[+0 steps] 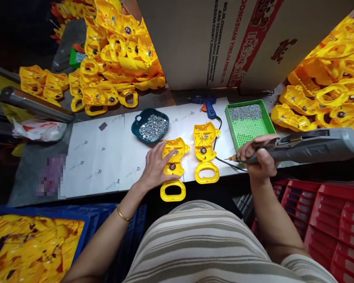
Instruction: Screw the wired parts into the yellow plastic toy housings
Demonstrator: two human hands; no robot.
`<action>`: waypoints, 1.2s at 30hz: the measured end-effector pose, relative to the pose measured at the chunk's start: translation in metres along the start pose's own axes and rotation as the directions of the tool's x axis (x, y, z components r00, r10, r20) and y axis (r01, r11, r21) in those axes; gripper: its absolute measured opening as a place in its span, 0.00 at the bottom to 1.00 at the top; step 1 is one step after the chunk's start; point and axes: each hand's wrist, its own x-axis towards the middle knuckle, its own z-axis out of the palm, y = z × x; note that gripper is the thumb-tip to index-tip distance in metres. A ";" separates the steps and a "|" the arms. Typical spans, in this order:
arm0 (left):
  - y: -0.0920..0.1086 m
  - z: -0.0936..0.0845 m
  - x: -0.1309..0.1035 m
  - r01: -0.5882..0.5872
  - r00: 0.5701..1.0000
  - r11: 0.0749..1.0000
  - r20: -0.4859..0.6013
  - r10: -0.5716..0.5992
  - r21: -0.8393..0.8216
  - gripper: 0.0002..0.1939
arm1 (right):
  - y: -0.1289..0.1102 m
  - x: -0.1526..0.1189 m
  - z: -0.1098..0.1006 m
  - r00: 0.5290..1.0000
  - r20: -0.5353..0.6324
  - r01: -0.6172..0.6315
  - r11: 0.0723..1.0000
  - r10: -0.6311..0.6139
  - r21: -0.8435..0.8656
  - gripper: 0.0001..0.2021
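Observation:
My left hand grips a yellow plastic toy housing from its left side, fingers spread over it and partly covering it. The housing has an oval loop handle at its near end, a round dark part and thin wires inside. A second yellow housing lies just to the right, open side up, with nobody touching it. My right hand is wrapped around a grey electric screwdriver. The tool lies roughly level, its thin bit pointing left, apart from the second housing.
A dark teal bowl and a green basket hold small metal screws. Behind lie a blue glue gun with a black cord and a large carton. Yellow housings are heaped on both sides. Blue and red crates flank me.

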 end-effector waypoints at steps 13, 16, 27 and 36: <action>0.022 0.031 0.035 0.172 0.921 0.978 -0.334 -0.202 -0.118 0.33 | -0.017 -0.027 -0.012 0.999 0.016 -0.029 0.996 0.031 -0.086 0.09; -0.018 0.006 0.049 0.293 0.858 0.950 -0.408 -0.313 -0.111 0.18 | -0.023 -0.030 -0.018 0.998 0.038 -0.038 0.995 0.042 -0.091 0.10; -0.089 -0.023 0.108 0.426 0.905 0.902 0.010 -0.426 -0.075 0.11 | -0.021 -0.036 -0.020 0.996 0.083 -0.034 0.998 0.038 -0.054 0.10; -0.090 -0.013 0.101 0.408 0.884 0.896 -0.170 -0.436 -0.176 0.13 | -0.010 -0.029 -0.027 0.976 0.156 -0.146 0.989 0.150 -0.034 0.15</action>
